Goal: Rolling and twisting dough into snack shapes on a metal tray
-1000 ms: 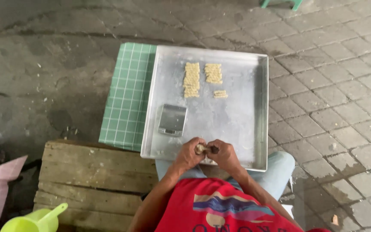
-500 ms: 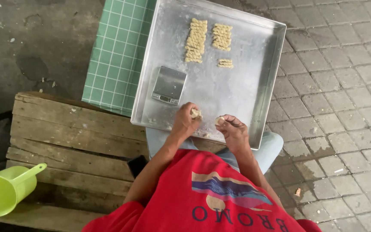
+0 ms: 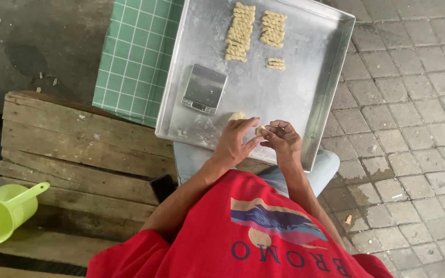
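My left hand (image 3: 234,144) and right hand (image 3: 283,139) met fingertip to fingertip, pinching a small pale piece of dough (image 3: 259,131) between them, just above the near edge of the big square metal tray (image 3: 312,77). A pale dough lump (image 3: 237,116) lay on the tray just beyond my left fingers. Farther out sat a small silver digital scale (image 3: 204,88), then rows of twisted dough sticks (image 3: 241,32). Left of the tray lay a green checked mat (image 3: 135,56), on a wooden bench (image 3: 78,149).

A small pale dough piece (image 3: 259,130) — soft, lumpy — sits pinched between fingertips over the near edge of the metal tray (image 3: 305,87).
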